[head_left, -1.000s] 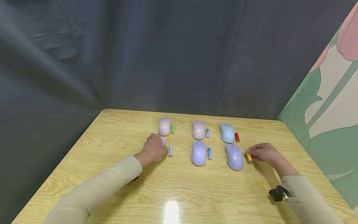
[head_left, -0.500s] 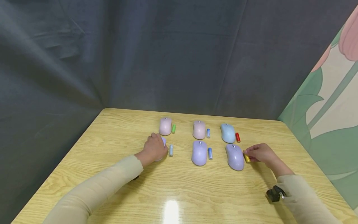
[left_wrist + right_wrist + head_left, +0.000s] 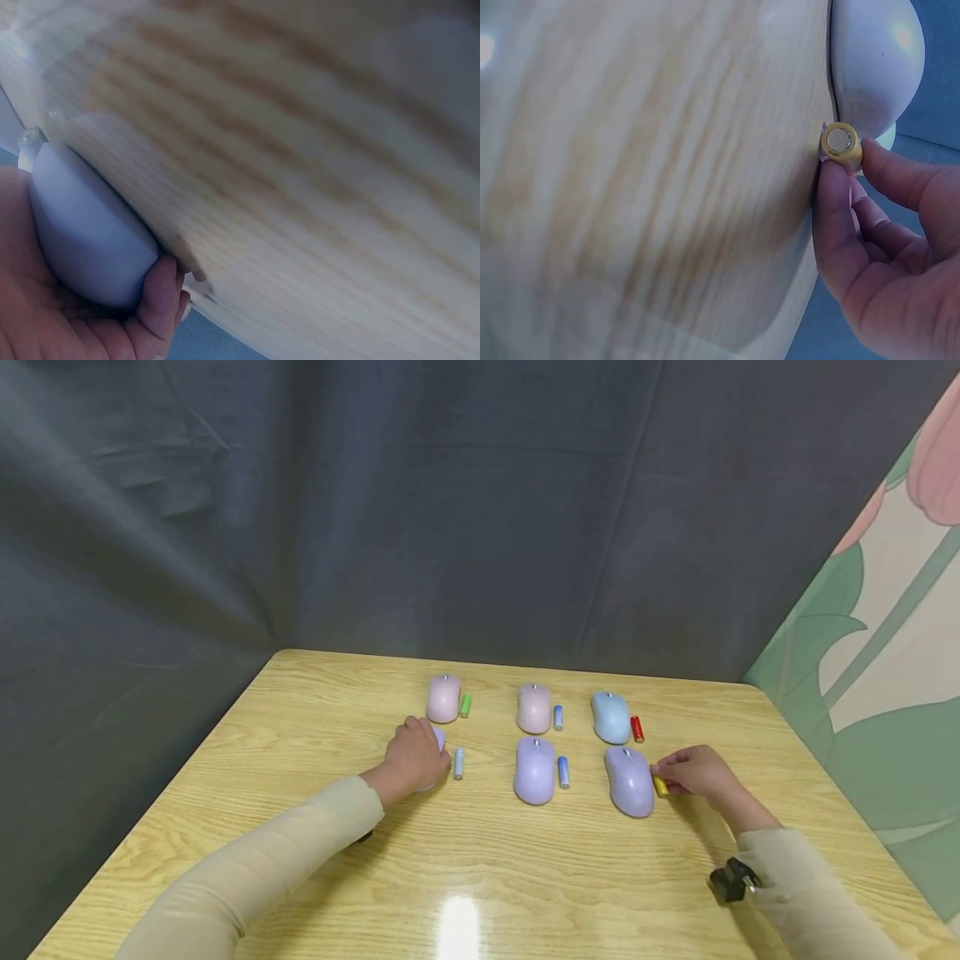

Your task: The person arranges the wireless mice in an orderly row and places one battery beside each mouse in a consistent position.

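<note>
On the left, my left hand point(image 3: 415, 757) grips a lavender computer mouse point(image 3: 90, 225) that sits on the table; its fingers curl round the sides and cover most of it in the head view. A pale blue battery point(image 3: 459, 763) lies just right of that hand. Over at the right, my right hand point(image 3: 699, 772) pinches a yellow battery point(image 3: 841, 142) between thumb and finger, at table level. Directly left of this battery stands another lavender mouse point(image 3: 629, 782); in the head view the two are close together.
In the middle lie a lavender mouse point(image 3: 535, 772) and a blue battery point(image 3: 564, 772). Behind are two pink mice, the left one point(image 3: 443, 699) beside a green battery point(image 3: 466, 705), and a light blue mouse point(image 3: 611, 717) beside a red battery point(image 3: 637, 728). A dark curtain point(image 3: 480, 510) hangs behind the table.
My right hand has moved slightly left with the yellow battery, bringing it nearer the right lavender mouse. My left hand keeps its place on its mouse.
</note>
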Action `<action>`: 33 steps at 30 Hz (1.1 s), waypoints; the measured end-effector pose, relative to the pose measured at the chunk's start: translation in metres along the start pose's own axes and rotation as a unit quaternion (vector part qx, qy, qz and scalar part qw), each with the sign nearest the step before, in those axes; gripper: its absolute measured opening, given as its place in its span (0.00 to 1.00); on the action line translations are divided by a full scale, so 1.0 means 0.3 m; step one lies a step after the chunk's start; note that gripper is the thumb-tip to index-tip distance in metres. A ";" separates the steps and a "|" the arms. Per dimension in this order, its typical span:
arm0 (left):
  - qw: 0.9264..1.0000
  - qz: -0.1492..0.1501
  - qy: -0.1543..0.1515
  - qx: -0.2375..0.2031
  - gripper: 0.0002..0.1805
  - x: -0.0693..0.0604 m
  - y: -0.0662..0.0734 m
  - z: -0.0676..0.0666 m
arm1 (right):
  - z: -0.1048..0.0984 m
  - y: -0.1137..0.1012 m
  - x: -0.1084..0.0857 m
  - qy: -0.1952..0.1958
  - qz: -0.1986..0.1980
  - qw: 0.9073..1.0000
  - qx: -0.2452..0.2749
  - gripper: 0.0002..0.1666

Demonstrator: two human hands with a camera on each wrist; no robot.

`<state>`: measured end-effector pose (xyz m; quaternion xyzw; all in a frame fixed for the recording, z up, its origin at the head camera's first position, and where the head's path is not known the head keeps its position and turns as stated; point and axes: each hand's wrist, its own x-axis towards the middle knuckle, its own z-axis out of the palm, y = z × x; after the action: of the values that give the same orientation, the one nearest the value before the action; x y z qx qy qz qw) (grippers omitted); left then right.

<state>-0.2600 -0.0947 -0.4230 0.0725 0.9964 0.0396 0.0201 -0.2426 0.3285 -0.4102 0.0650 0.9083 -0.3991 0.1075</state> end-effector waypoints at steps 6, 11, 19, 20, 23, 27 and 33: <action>1.000 0.008 0.004 0.004 0.29 -0.001 0.001 -0.001 | 0.008 -0.001 -0.003 0.013 -0.002 1.000 -0.004 0.14; 1.000 0.024 0.008 0.018 0.29 -0.009 0.001 -0.005 | 0.011 -0.005 -0.007 0.018 -0.007 1.000 -0.014 0.14; 1.000 0.022 0.003 0.015 0.29 -0.011 0.002 -0.009 | 0.015 -0.005 -0.002 0.014 -0.002 1.000 -0.018 0.12; 1.000 0.023 0.002 0.016 0.29 -0.011 0.002 -0.009 | 0.015 -0.004 -0.001 0.014 -0.002 1.000 -0.018 0.12; 0.999 0.025 0.000 0.023 0.29 -0.011 0.001 -0.009 | 0.014 -0.004 -0.001 0.012 -0.001 1.000 -0.018 0.12; 0.999 0.022 -0.007 0.030 0.31 -0.011 0.002 -0.012 | 0.014 -0.006 -0.001 0.012 0.000 1.000 -0.018 0.13; 0.999 0.019 -0.010 0.029 0.31 -0.007 0.001 -0.012 | 0.014 -0.008 -0.004 0.011 0.002 1.000 -0.014 0.14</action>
<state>-0.2582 -0.0949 -0.4194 0.0920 0.9953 0.0103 0.0268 -0.2414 0.3238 -0.4109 0.0699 0.9146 -0.3857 0.0992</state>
